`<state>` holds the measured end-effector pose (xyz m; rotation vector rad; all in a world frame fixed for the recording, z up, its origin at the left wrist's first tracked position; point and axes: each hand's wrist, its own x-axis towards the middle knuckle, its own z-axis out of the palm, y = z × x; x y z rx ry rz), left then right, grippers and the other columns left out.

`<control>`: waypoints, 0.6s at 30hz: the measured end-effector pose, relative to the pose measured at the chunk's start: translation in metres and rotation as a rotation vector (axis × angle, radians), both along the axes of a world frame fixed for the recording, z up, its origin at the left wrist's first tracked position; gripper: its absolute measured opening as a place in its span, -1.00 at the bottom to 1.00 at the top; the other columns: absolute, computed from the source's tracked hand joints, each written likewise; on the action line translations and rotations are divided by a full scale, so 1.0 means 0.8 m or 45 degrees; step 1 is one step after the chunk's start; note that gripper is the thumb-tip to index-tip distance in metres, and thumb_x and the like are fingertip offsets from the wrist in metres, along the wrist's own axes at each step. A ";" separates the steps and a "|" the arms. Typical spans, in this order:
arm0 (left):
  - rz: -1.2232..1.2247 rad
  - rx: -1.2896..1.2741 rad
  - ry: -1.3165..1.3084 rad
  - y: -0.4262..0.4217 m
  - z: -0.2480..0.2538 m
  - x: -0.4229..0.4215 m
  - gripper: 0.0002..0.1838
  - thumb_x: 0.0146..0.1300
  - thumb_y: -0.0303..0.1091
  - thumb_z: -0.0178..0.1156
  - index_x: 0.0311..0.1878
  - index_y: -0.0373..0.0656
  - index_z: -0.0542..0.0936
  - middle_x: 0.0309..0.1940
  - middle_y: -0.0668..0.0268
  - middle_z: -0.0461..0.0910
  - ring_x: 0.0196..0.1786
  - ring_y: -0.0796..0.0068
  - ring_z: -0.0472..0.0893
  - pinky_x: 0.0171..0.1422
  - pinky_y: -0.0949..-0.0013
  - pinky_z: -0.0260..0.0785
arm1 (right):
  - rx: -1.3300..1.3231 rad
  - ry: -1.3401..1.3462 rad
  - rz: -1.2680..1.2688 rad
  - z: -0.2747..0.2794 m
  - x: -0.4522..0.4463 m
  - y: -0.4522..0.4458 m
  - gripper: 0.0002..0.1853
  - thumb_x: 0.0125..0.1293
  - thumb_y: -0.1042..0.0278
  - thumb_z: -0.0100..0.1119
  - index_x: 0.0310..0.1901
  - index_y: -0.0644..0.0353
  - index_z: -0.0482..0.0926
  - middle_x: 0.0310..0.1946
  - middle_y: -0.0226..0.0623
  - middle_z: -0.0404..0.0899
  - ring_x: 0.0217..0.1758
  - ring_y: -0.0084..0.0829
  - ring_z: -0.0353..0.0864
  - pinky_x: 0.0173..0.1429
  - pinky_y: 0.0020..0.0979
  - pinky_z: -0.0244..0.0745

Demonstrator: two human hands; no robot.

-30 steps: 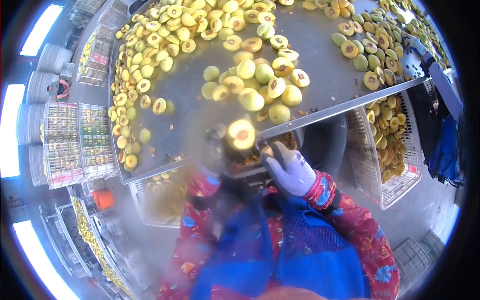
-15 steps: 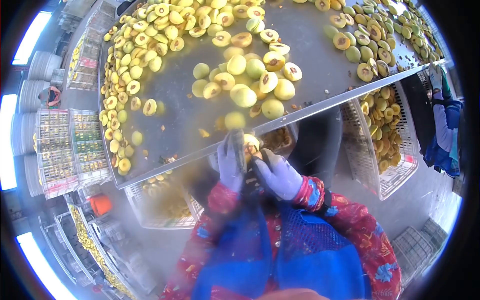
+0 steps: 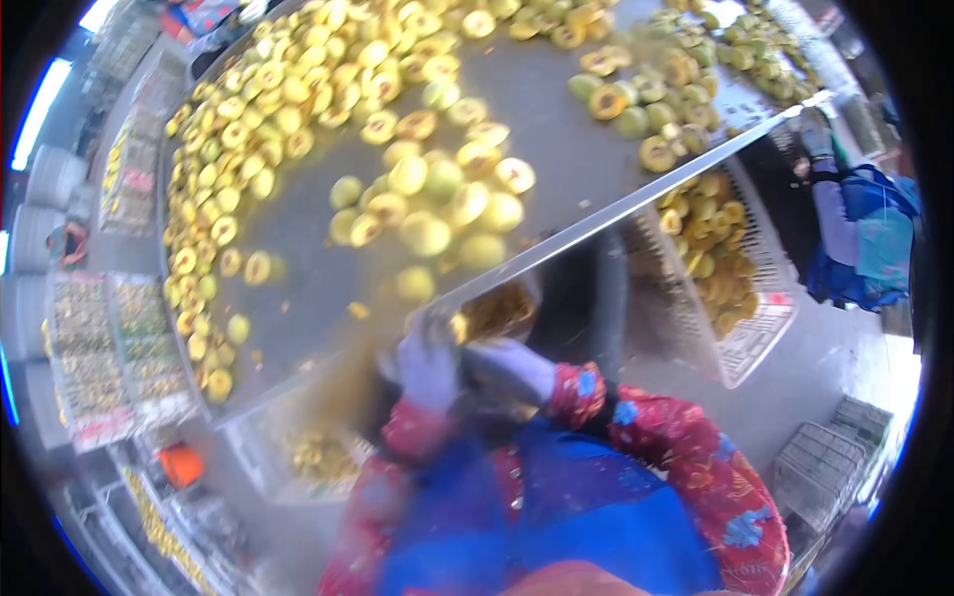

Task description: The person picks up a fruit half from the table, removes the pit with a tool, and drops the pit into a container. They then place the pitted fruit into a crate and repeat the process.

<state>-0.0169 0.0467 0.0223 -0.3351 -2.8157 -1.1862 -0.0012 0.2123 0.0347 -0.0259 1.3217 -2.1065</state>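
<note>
My left hand (image 3: 427,363), in a pale lilac glove with grey fingers, is at the metal table's near edge, smeared by motion. A bright yellow piece of fruit (image 3: 459,327) shows at its fingertips. My right hand (image 3: 515,367), in a similar glove, is just to the right and lower; its fingers are blurred and I cannot make out what they hold. Beyond the edge, a cluster of yellow-green fruit halves (image 3: 425,233), like peach or apricot halves, lies on the sorting table (image 3: 308,308). Some show brown pit centres.
A large heap of halves (image 3: 298,89) covers the table's far left, with greener ones (image 3: 656,94) at far right. Below the edge stand a white crate of fruit (image 3: 760,328) and another crate (image 3: 308,487). A co-worker in blue (image 3: 860,233) is at far right.
The view has turned, so the table and fruit appear shifted left. My hands have moved slightly apart from the earlier hold, when a yellow fruit showed clearly between them.
</note>
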 end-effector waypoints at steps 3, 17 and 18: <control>-0.052 -0.139 0.423 -0.011 -0.020 0.002 -0.66 0.47 -0.33 0.00 0.16 -0.37 0.45 -0.10 0.07 0.61 -0.10 0.24 0.62 0.06 0.30 0.47 | -0.679 -0.924 0.120 0.023 0.002 0.011 -0.62 0.46 -0.05 -0.06 -0.27 0.12 0.47 -0.67 -0.46 0.31 -0.68 -0.56 0.30 -0.58 -0.53 0.21; -0.120 0.186 -0.071 0.008 0.039 -0.006 -0.81 0.28 -0.38 0.10 -0.09 -0.22 0.56 -0.33 0.06 0.64 -0.27 -0.04 0.63 -0.16 0.13 0.47 | -1.261 -1.249 0.362 0.011 0.013 0.019 -0.59 0.50 -0.04 -0.15 -0.05 0.17 0.49 -0.60 -0.42 0.38 -0.63 -0.54 0.35 -0.58 -0.54 0.25; -0.167 0.186 -0.054 0.005 0.047 -0.005 -0.81 0.34 -0.39 0.02 -0.11 -0.23 0.57 -0.31 0.08 0.63 -0.25 0.03 0.64 -0.12 0.17 0.46 | -1.298 -1.232 0.444 0.006 0.012 0.019 -0.59 0.50 -0.04 -0.16 -0.04 0.17 0.49 -0.61 -0.43 0.37 -0.65 -0.55 0.34 -0.59 -0.55 0.24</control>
